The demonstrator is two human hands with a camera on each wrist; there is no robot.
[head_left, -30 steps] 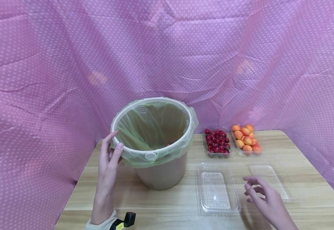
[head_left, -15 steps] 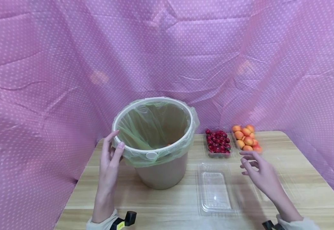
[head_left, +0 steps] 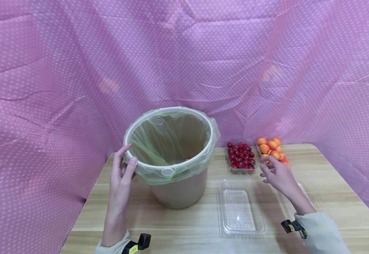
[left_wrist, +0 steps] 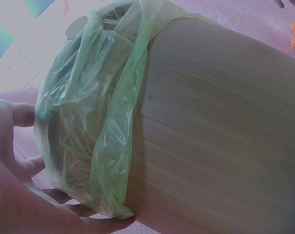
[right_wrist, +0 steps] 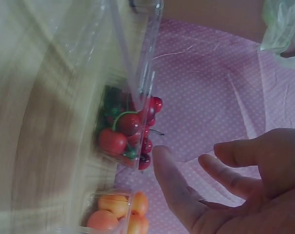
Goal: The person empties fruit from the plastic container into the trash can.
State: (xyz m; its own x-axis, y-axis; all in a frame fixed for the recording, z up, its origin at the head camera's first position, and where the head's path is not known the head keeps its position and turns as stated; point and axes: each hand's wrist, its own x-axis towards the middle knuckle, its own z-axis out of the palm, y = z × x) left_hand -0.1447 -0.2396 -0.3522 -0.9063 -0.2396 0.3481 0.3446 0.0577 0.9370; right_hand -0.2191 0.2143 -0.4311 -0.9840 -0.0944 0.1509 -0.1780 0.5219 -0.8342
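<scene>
Bin (left_wrist: 220,126): cut off at 3 and 6 o'clock in left wrist view; base hidden. Left hand (left_wrist: 10,195): cropped at 9 o'clock. Table (right_wrist: 35,122): motion-blurred in right wrist view. Apricots (head_left: 271,150): partly hidden behind right hand (head_left: 277,176). Orange item inside bin: too small to tell.

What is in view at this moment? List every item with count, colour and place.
bin: one, tan, on the table's left half
liner: one, pale green, folded over the bin's white rim
cherries: one clear tray of red ones, right of the bin
apricots: one clear tray of orange ones, right of the cherries
empty tray: one, clear, in front of the cherries; a second clear one lies to its right, partly behind the right arm
table: one, light wood
cloth: pink with white dots, behind and at both sides
left hand: fingers on the bin's rim
right hand: fingers relaxed, holding nothing, in front of the apricots
</scene>
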